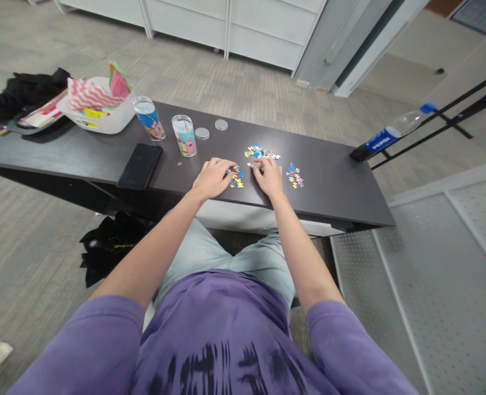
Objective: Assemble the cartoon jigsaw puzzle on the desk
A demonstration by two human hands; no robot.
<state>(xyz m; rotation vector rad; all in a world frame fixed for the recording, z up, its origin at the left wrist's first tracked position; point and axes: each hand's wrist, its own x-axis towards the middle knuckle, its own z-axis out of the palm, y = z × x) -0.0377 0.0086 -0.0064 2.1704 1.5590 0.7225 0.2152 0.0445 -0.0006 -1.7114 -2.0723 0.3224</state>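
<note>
My left hand (213, 178) rests on the dark tabletop, its fingers apart and reaching over a small pile of jigsaw pieces (237, 181) that it partly covers. To its right, my right hand (269, 176) is curled, with a small pink jigsaw piece (250, 164) at the tips of its thumb and index finger. Behind the right hand lies a wider spread of mixed jigsaw pieces (257, 150), partly hidden by its knuckles. Another loose cluster of pink, blue and yellow jigsaw pieces (295, 176) sits just right of that hand.
Two clear cartoon-printed cups (184, 137) (149, 119) stand left of the hands, near two round metal lids (202, 133) (221, 125). A black phone (139, 166) lies by the front edge. Farther left is a white basket (113, 122); a Pepsi bottle (385, 140) stands at the right end.
</note>
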